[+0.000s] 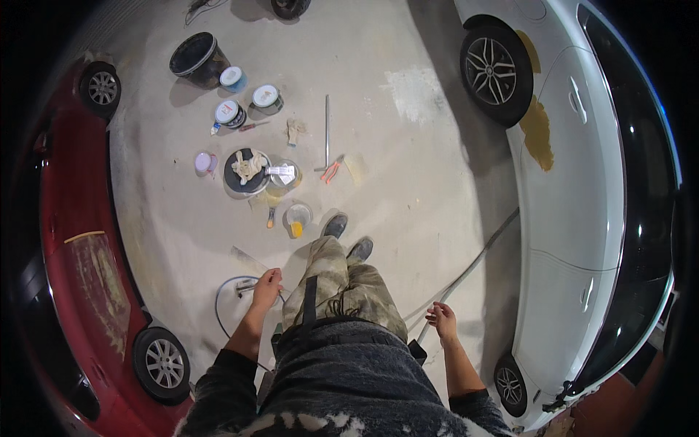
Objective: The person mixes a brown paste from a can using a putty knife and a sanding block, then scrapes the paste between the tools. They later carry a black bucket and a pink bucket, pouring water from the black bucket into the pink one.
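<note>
My left hand (267, 286) hangs in the air beside my left thigh, fingers loosely bent and apart, with nothing seen in it. Below it on the floor lie a pale hose (217, 306) and a small metal tool (246, 287). My right hand (441, 320) hangs on the other side, fingers half curled and spread, also with nothing visible in it. A grey hose (477, 258) runs along the floor past it, towards the white car (564, 240). Whether either hand touches a hose is not clear; both look apart from them.
Ahead stand a black bucket (198, 64), several cans, including a lidded can (267, 99), and a round container with a crumpled glove (249, 169). Pliers (330, 172), a metal bar (327, 131) and a brush (271, 218) lie nearby. A red car (84, 218) flanks the left.
</note>
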Available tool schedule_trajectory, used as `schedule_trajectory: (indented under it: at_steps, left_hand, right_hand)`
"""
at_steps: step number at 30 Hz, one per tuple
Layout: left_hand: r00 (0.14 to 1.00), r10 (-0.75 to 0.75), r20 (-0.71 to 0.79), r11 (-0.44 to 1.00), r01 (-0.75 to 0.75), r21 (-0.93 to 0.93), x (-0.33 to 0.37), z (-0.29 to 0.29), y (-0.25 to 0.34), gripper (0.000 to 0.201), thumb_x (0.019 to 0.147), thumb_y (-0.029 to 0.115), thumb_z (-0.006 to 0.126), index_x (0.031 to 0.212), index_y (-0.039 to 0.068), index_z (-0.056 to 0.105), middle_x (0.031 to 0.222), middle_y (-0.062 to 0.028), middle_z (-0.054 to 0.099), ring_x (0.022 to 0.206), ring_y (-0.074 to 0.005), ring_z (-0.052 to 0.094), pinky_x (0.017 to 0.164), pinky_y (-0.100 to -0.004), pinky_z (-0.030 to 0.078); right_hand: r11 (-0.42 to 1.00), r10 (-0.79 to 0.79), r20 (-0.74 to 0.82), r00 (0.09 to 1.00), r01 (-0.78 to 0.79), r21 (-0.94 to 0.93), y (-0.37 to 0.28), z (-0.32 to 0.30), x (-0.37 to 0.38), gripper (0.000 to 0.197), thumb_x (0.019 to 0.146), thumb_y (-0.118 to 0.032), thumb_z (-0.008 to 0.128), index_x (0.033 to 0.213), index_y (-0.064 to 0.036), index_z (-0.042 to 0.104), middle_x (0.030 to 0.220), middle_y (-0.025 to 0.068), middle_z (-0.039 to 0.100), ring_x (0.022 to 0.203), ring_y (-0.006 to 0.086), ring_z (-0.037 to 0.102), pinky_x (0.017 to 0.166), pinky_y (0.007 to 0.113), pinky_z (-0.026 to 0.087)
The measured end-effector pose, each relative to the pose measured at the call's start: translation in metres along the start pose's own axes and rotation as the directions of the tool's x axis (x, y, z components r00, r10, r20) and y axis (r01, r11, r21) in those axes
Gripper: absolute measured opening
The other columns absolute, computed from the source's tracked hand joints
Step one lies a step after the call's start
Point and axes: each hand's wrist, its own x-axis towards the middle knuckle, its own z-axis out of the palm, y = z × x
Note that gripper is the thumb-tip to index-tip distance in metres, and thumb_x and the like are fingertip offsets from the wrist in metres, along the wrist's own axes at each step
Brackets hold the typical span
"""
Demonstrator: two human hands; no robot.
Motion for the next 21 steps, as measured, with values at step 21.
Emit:
schedule_trajectory:
  at_steps: [21]
  left_hand:
    - [-0.378, 0.357, 0.854, 0.065, -0.902, -0.426, -0.159, 0.226, 0.3, 0.086, 0.08, 0.053, 0.079, 0.149, 0.012, 0.047, 0.144, -0.0165, 0.053, 0.142, -0.0384, 0.039, 0.116, -0.0498, 0.033]
  right_hand:
    - [0.561, -0.283, 0.093, 0.955, 0.243, -0.791, -0.033, 0.068, -0.032, 0.047, 0.092, -0.039, 0.062, 0.132, -0.0128, 0.062, 0.122, 0.0175, 0.07, 0.109, 0.0369, 0.067, 0.093, 0.045, 0.054]
